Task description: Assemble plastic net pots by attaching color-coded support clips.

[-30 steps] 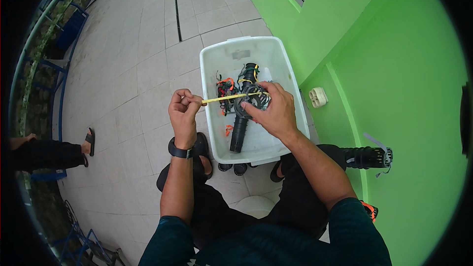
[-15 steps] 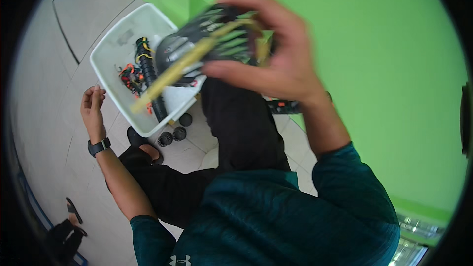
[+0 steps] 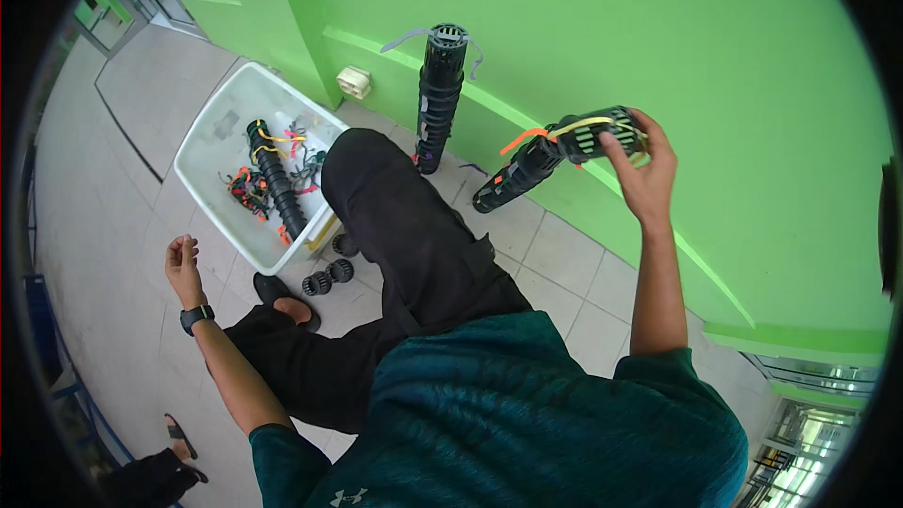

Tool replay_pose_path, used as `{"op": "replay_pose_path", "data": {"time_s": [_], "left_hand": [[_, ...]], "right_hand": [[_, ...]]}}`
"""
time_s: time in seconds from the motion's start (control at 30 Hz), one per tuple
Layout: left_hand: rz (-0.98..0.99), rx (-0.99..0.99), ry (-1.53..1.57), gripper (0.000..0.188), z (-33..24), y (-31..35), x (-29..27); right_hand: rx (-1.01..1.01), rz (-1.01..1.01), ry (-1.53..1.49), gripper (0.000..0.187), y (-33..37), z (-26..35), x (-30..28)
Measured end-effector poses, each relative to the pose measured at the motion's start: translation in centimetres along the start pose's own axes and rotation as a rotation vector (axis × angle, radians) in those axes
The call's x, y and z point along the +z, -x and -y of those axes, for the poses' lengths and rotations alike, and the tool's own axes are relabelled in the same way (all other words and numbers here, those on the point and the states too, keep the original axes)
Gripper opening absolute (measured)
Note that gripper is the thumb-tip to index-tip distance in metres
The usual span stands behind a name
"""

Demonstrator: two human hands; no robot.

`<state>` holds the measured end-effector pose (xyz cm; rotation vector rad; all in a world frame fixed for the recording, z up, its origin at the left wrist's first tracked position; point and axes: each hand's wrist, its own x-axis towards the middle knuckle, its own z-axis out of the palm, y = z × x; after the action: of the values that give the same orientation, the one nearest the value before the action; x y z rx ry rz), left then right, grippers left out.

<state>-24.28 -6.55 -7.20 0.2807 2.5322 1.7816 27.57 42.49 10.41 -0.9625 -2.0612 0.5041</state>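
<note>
I log right hand (image 3: 649, 179) fingers clamped on black slotted cup (image 3: 591, 139); leaning black stack (image 3: 515, 177) left of fingertips. Step likely stacking; next move calls for aligning, seating cup. Left hand (image 3: 185, 273) curled; cannot tell if fingertips meet.

The slotted cup (image 3: 583, 136) seems hard plastic, the tub (image 3: 211, 152) smooth plastic.
</note>
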Motion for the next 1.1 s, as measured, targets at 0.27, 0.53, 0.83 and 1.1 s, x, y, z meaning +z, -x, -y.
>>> {"op": "replay_pose_path", "data": {"time_s": [0.27,0.53,0.83,1.1], "left_hand": [[0.168,0.047,-0.109,0.02,-3.6,4.3,-1.1],[0.335,-0.09,-0.205,0.033,-1.7,3.8,-2.0],[0.251,-0.186,-0.311,0.036,-3.0,4.7,-2.6],[0.433,-0.244,-0.304,0.044,-6.5,4.5,-3.3]], "right_hand": [[-0.03,0.231,0.211,0.061,-0.1,-5.1,5.0],[-0.308,0.127,0.452,0.053,-1.9,3.5,7.4],[-0.431,0.889,-0.307,0.027,-3.8,19.9,36.2],[-0.442,1.414,0.19,0.025,-1.2,10.2,74.2]]}}
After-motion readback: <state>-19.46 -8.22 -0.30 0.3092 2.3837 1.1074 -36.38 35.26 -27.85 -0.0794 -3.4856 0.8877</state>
